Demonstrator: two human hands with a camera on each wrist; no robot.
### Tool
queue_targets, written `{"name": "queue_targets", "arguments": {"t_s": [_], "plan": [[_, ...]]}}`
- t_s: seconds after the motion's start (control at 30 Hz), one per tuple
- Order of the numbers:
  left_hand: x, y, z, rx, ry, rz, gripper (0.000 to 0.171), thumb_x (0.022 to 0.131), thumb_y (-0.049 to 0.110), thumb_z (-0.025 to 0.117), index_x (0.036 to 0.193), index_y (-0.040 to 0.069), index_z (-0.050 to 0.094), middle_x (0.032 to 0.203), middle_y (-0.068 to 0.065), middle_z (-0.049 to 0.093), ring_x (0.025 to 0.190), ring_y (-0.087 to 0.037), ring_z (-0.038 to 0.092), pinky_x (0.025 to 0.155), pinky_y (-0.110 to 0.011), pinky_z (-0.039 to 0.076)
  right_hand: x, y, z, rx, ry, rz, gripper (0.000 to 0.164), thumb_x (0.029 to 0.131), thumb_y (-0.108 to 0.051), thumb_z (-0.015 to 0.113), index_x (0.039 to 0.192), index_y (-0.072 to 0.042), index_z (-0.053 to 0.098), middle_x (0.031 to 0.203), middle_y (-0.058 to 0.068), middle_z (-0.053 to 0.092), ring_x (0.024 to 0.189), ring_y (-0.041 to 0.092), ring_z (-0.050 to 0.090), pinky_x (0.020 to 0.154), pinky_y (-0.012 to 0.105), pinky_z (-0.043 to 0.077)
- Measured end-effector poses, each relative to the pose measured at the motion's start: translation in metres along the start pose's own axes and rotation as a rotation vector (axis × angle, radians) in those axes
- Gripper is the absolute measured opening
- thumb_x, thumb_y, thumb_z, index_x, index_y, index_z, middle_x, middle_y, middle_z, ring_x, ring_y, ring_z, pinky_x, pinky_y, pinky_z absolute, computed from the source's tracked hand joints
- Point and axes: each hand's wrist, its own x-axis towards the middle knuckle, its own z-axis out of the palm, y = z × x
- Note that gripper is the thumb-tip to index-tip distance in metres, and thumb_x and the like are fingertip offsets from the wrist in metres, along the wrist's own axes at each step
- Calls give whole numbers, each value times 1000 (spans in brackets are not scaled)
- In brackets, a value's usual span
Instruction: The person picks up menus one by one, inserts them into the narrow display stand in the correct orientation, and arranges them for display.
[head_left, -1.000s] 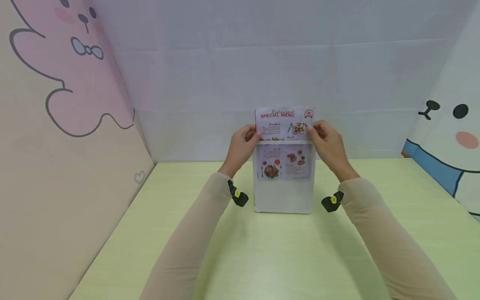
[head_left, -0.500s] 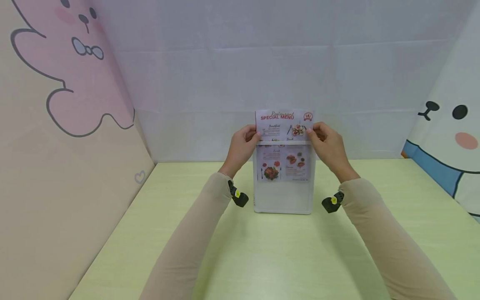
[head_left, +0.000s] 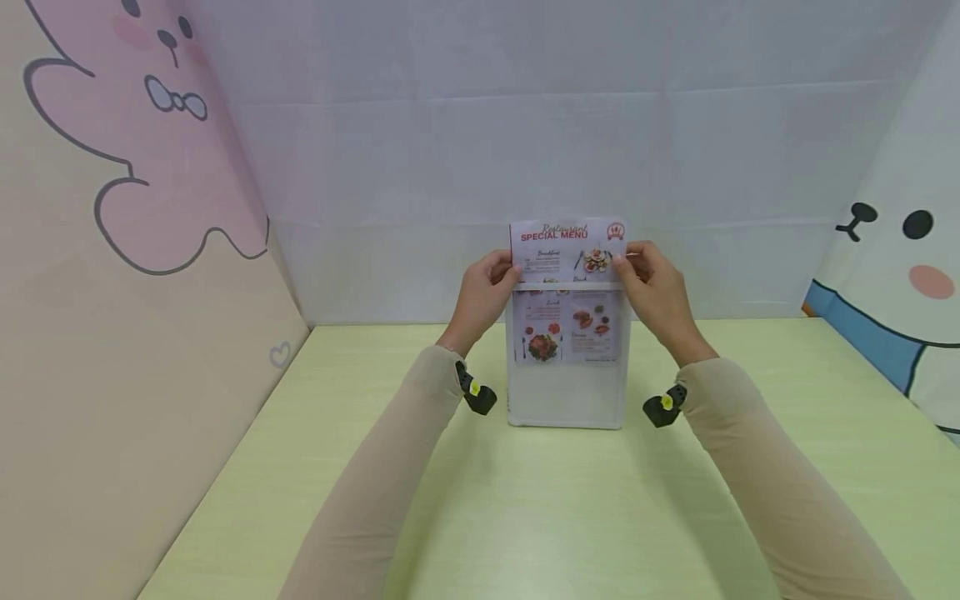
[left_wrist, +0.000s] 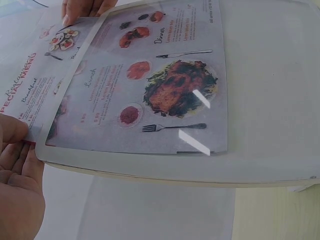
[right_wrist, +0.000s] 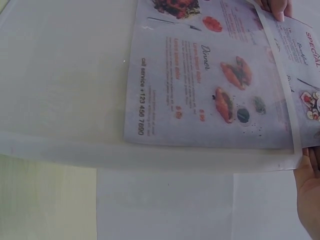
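A printed restaurant menu sheet [head_left: 566, 325] is partly inside a white, clear-fronted sign holder [head_left: 566, 398] that stands upright on the table. The sheet's top, with "Special Menu" on it, sticks out above the holder's upper rim. Its lower edge is well above the holder's bottom. My left hand [head_left: 483, 292] pinches the sheet's left edge just above the rim, thumb in front. At the right edge my right hand [head_left: 660, 292] pinches it likewise. Both wrist views show the menu behind the clear front, with the left hand [left_wrist: 20, 185] and right hand [right_wrist: 309, 200] by the rim.
The pale green tabletop [head_left: 525, 517] extends around the holder. A white cloth backdrop [head_left: 465, 158] hangs behind. Side panels with cartoon figures stand at the left [head_left: 82, 358] and right [head_left: 877, 275]. A small black camera [head_left: 480, 398] is on each wrist.
The menu sheet has slid slightly down into the holder, mostly in the first half second. Both hands keep their pinch on it, and the holder stays in place.
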Motion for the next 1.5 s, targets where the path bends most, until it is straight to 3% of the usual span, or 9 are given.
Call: {"name": "queue_targets", "arguments": {"t_s": [0.17,0.47,1.5], "plan": [[0,1,0,-9,-3,0,26,99,18,54,121,7,60,116,-10,68,105,-18,66,90,-33,52,0,-2,0,21,-8,17,43,101,-41,43,125,-5,45,131,21,57,113,32,57,97,51,45],[-1,1,-1,-14,-6,10,25,99,19,55,120,7,61,116,-10,68,104,-18,66,90,-33,52,0,-2,0,15,-6,14,39,102,-36,43,121,-3,47,132,21,57,121,33,54,101,51,42],[1,-1,-2,8,-7,16,25,99,19,54,120,7,60,117,-9,68,104,-17,65,91,-34,52,0,-3,0,-3,-11,-6,37,101,-33,46,117,0,53,124,18,61,113,26,56,96,41,45]]}}
